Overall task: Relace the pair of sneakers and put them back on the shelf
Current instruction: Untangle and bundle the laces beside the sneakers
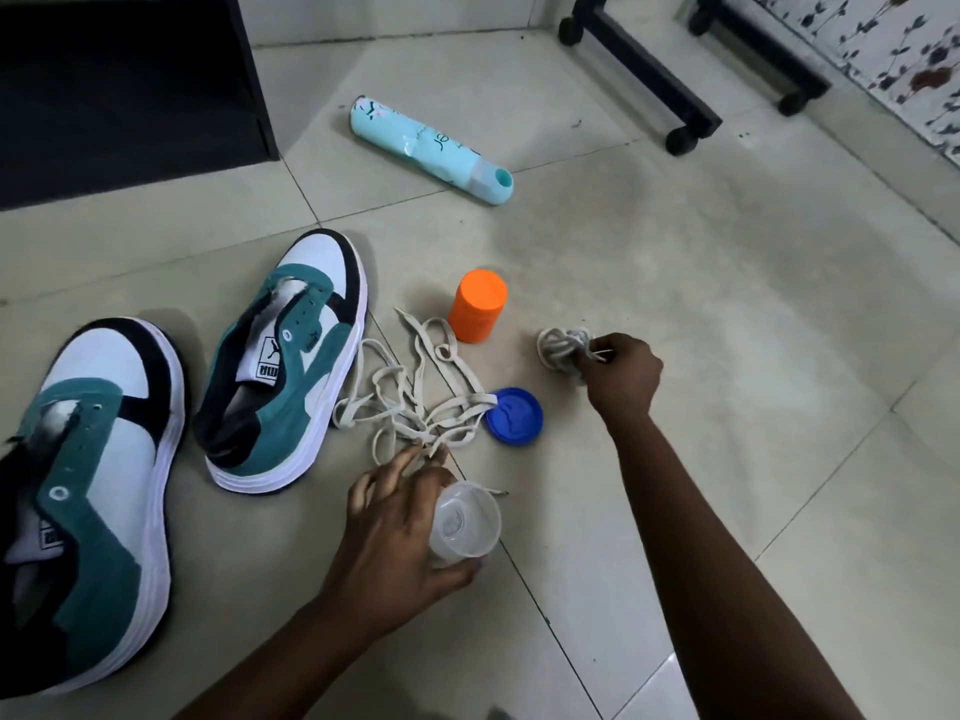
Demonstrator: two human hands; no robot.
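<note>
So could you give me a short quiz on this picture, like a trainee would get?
1. True or false: both sneakers already have laces threaded through their eyelets.
2. Which does the left hand hold? A) the orange container B) the clear plastic cup C) the blue lid
3. Fill in: the right hand grips a bunched ____.

Key
1. False: the eyelets are bare, and a loose lace lies on the floor beside the nearer-centre sneaker.
2. B.
3. Lace.
</note>
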